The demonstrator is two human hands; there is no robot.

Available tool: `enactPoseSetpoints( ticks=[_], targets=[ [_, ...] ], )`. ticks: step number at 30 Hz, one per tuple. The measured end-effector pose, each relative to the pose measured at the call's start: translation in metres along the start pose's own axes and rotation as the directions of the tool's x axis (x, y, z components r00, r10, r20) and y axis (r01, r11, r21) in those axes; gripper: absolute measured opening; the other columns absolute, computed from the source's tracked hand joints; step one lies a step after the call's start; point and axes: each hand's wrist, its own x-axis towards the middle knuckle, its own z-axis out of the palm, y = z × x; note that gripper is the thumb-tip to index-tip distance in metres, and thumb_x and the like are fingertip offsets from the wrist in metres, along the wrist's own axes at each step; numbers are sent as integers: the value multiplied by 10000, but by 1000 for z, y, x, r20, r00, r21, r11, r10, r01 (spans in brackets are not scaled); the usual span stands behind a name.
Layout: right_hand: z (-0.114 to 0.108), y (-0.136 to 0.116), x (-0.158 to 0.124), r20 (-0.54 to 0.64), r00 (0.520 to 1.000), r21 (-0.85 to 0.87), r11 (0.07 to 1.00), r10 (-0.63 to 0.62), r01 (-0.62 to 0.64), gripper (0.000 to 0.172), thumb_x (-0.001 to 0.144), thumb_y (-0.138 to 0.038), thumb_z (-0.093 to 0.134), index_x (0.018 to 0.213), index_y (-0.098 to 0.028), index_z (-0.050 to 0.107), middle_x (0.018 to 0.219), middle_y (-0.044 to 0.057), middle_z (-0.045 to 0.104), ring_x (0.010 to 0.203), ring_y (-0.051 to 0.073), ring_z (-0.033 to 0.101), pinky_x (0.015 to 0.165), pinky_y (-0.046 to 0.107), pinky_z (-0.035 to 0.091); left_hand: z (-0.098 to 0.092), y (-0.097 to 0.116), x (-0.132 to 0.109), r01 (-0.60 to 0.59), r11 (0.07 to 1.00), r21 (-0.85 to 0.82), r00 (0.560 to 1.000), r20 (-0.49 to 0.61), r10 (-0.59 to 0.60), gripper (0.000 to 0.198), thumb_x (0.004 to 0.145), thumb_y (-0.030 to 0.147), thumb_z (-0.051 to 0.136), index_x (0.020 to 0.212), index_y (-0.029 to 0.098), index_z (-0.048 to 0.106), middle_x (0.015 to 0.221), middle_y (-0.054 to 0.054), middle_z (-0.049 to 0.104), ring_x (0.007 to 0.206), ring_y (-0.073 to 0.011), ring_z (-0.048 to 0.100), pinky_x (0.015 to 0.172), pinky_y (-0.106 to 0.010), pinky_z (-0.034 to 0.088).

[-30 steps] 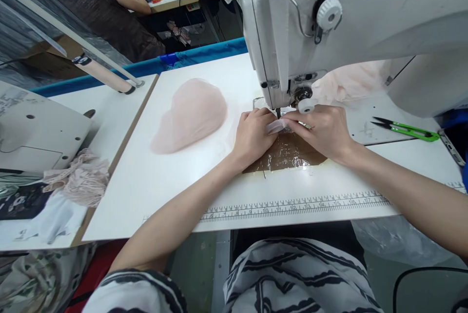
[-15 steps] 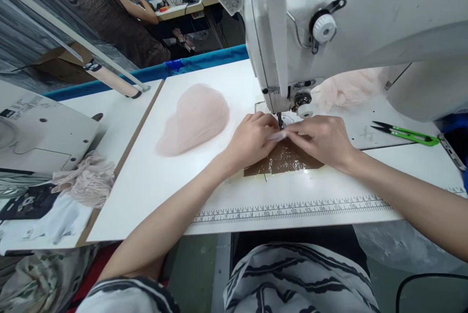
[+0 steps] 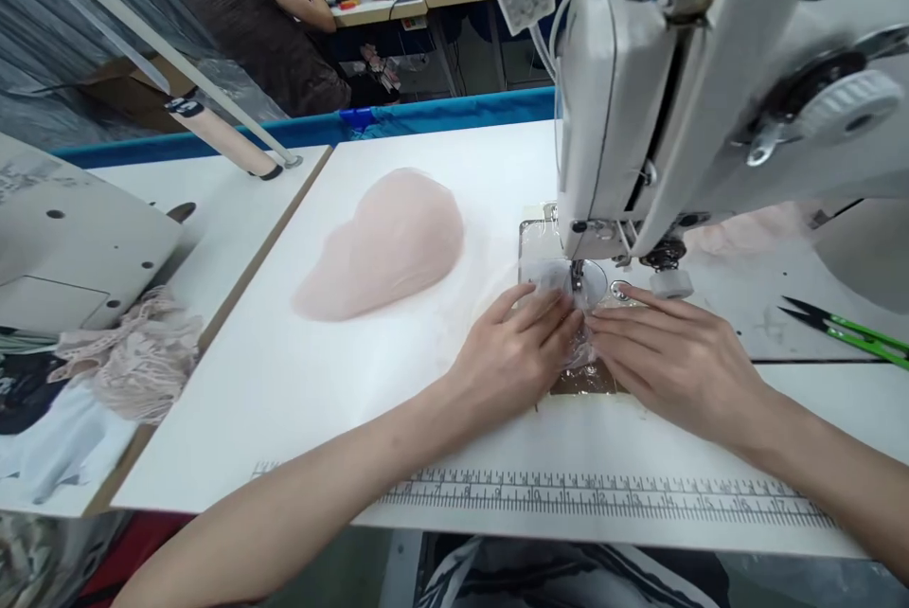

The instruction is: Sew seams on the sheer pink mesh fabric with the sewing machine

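1. Sheer, pale fabric (image 3: pixel 580 343), thin and see-through, at the near side of the metal presser foot (image 3: pixel 578 275), between both sets of fingertips.
2. Left hand (image 3: pixel 515 348) palm down, fingers bent and close together, touching the fabric from the left; cannot tell whether pinching.
3. Right hand (image 3: pixel 678 362) palm down, fingers nearly straight, side by side, touching from the right; cannot tell whether gripping.
4. Beneath: glossy, wrinkled brown patch (image 3: pixel 582 382) on the smooth white tabletop (image 3: pixel 284 390).
5. To the left: soft, rounded, gauzy pink pieces (image 3: pixel 398 239), lying flat, well apart from the left hand.
6. To the right: green-handled snips (image 3: pixel 852 331) with dark, pointed blades; farther, crumpled pink cloth (image 3: pixel 753 229).
7. Along the straight near edge: printed ruler (image 3: pixel 532 494), passing under both forearms.
8. Broad, flat room leftward, out to a brown wooden edge (image 3: pixel 264 248); tighter beneath the hard white sewing machine (image 3: pixel 611 106); bounded far off by blue cloth (image 3: pixel 461 111).
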Motion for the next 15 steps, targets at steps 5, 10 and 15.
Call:
enactPoseSetpoints(
  ticks=[5,10,15],
  targets=[
    [0,0,-1,26,1000,0,1000,-3,3,182,844,-81,567,896,-151,726,949,49,743,917,192,694,916,352,541,1,0,0,6,1000,4,1000,-4,-6,316,932,204,469,1206,114,597,1208,-116,641,1184,-225,567,1014,-418,441],
    [2,0,-2,16,1000,-9,1000,-2,2,195,846,-73,557,893,-157,727,938,52,744,900,187,697,902,339,545,1,0,0,9,1000,10,1000,-2,-9,327,934,209,470,1217,99,590,1208,-120,640,1183,-227,570,1024,-423,428],
    [3,0,-2,8,1000,-10,1000,6,-6,215,828,-53,560,898,-165,729,943,48,743,901,192,697,907,355,547,0,0,0,30,1000,0,1000,3,-30,326,934,206,457,1219,125,593,1224,-115,630,1186,-224,567,1032,-433,419]
  ],
)
